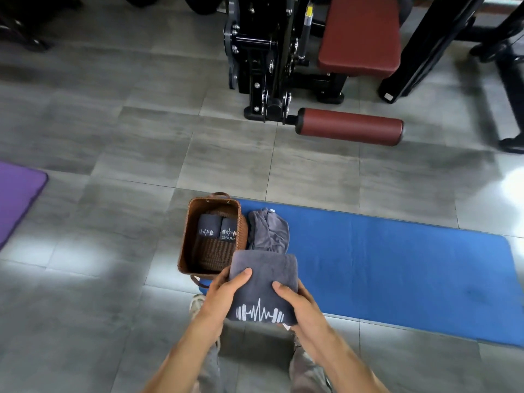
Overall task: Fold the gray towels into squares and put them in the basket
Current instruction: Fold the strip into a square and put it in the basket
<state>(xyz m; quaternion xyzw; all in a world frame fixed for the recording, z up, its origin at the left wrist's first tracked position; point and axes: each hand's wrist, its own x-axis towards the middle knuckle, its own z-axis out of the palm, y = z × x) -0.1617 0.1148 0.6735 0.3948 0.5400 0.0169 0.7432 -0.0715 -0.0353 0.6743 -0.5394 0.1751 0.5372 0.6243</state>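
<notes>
Head view: both hands hold a folded gray towel in the air, left hand gripping its left edge with thumb on top, right hand gripping its right edge the same way, white barbell print facing up. Brown woven basket sits at the left end of the blue mat, with two folded towels standing against its far wall. A crumpled gray towel lies on the mat, touching the basket's right side.
</notes>
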